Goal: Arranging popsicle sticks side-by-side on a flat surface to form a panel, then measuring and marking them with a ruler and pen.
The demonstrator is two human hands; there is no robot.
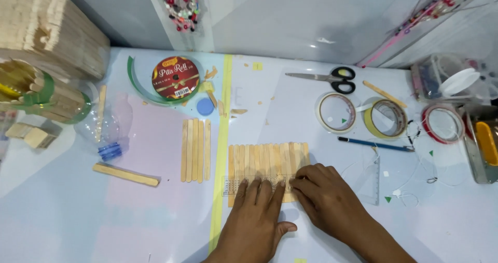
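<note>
From the head view I see a flat mat of thin, pale wooden sticks (267,162) lying side by side in the middle of the smooth, shiny table (62,211). A small clear ruler (233,186) lies across the bottom part of the mat. My left hand (255,219) lies flat, palm down, with its fingers spread a little and pressing on the ruler and the sticks. My right hand (324,195) is bent, and its fingertips press down on the mat just beside the left fingers. Both hands are open and grip nothing; they sit close together. To the left of the mat lie four loose sticks (195,150) in a neat row, all touching. One more wooden stick (126,174) lies alone, tilted, farther left. I count three round tape rolls (385,119) at the right, all hollow rings. Black-handled scissors (327,78) lie near the far edge, and a thin blue pencil (376,144) lies below the rolls. A red ribbon roll (175,78) and a small blue cap (205,106) sit at the back left.
</note>
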